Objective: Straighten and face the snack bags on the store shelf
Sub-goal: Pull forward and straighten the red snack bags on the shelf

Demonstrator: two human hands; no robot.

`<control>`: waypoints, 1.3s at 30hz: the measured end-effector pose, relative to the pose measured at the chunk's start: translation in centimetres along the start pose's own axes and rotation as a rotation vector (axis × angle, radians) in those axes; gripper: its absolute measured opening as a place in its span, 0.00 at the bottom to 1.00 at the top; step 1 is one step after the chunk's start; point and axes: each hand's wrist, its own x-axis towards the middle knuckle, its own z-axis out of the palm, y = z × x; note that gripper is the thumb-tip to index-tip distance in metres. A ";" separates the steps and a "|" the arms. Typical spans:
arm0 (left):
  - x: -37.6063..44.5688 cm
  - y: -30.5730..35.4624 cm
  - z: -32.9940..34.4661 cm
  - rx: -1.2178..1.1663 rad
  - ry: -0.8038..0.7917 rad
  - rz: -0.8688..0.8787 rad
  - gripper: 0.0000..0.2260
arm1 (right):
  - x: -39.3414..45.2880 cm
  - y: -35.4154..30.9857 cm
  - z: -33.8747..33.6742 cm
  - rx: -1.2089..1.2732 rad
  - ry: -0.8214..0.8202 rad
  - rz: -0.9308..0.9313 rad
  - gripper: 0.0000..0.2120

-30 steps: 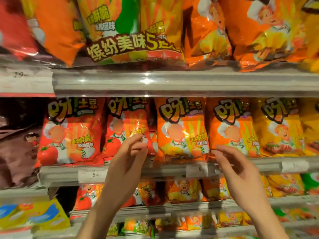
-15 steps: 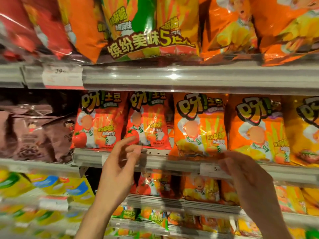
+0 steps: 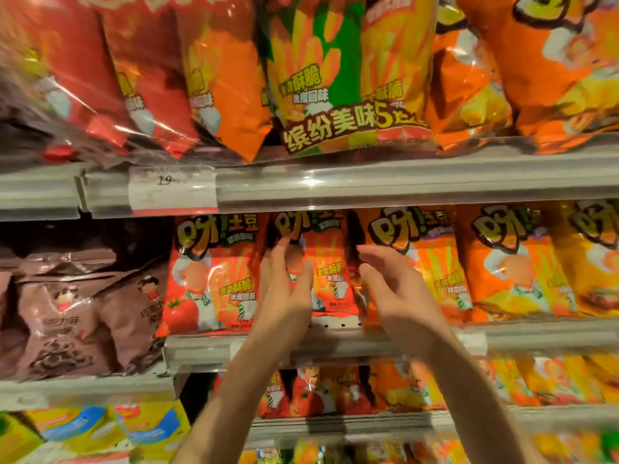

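Observation:
On the middle shelf a red snack bag (image 3: pixel 330 262) stands upright, second in a row of like bags. My left hand (image 3: pixel 284 293) holds its left edge, thumb across the front and fingers along the side. My right hand (image 3: pixel 397 293) is at the bag's right edge, in the gap beside an orange snack bag (image 3: pixel 432 262); its fingers are spread and curled toward the bag, touching it. Another red bag (image 3: pixel 214 276) stands to the left, facing forward. The held bag's lower corners are hidden by my hands.
More orange and yellow bags (image 3: pixel 516 262) fill the shelf to the right. Brown bags (image 3: pixel 83 316) lie slumped at the left. Large bags (image 3: pixel 335 78) hang over the upper shelf rail (image 3: pixel 402 179), which bears a price tag (image 3: pixel 172 189). Lower shelves hold smaller bags (image 3: pixel 311 393).
Both hands rose from the shelf's price rail to the second red bag and closed in on its two sides. The view shifted left and nearer to the shelf.

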 end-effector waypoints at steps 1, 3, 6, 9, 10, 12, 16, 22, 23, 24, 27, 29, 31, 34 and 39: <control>0.8 0.2 0.1 0.031 0.002 -0.018 0.25 | 1.0 -0.3 1.0 -0.023 -0.024 0.002 0.16; 2.1 0.3 0.3 0.042 0.016 -0.044 0.24 | 2.9 -0.7 2.6 -0.047 -0.042 0.063 0.21; 3.6 -0.3 0.5 0.046 0.002 -0.076 0.27 | 5.0 -1.0 3.8 -0.089 -0.036 0.161 0.24; 4.4 -0.9 0.8 0.070 -0.005 -0.089 0.29 | 6.6 -0.5 4.6 -0.054 -0.047 0.310 0.27; 4.4 -0.8 0.9 0.076 -0.004 -0.096 0.29 | 7.0 -0.3 5.0 -0.042 -0.040 0.342 0.29; 4.6 -0.6 1.0 0.084 0.014 -0.112 0.29 | 7.7 -0.1 5.6 -0.015 -0.019 0.377 0.35; 5.1 -0.4 1.2 0.128 0.046 -0.161 0.30 | 8.0 0.1 6.2 -0.041 -0.029 0.362 0.32; 6.1 -0.4 1.1 0.100 0.036 -0.228 0.30 | 8.2 0.9 6.6 0.012 0.025 0.334 0.34; 6.1 -0.4 1.0 0.092 0.032 -0.224 0.30 | 8.3 1.0 6.6 0.023 0.025 0.333 0.34; 6.2 -0.5 0.9 0.089 0.026 -0.224 0.31 | 8.3 1.0 6.6 0.019 0.022 0.333 0.34; 6.4 -0.4 0.8 0.105 0.013 -0.218 0.32 | 8.6 1.2 6.7 -0.067 -0.003 0.314 0.33; 6.2 -0.3 0.7 0.099 0.020 -0.212 0.31 | 8.6 1.2 6.8 -0.063 -0.010 0.301 0.32; 6.0 -0.4 0.8 0.099 0.040 -0.207 0.31 | 8.5 1.2 6.8 -0.053 0.011 0.288 0.30; 5.4 -0.6 1.2 0.092 0.070 -0.209 0.31 | 8.0 1.0 6.4 -0.017 0.026 0.294 0.30; 4.7 -0.6 1.0 0.110 0.067 -0.088 0.27 | 6.6 -0.4 4.9 0.034 -0.006 0.318 0.30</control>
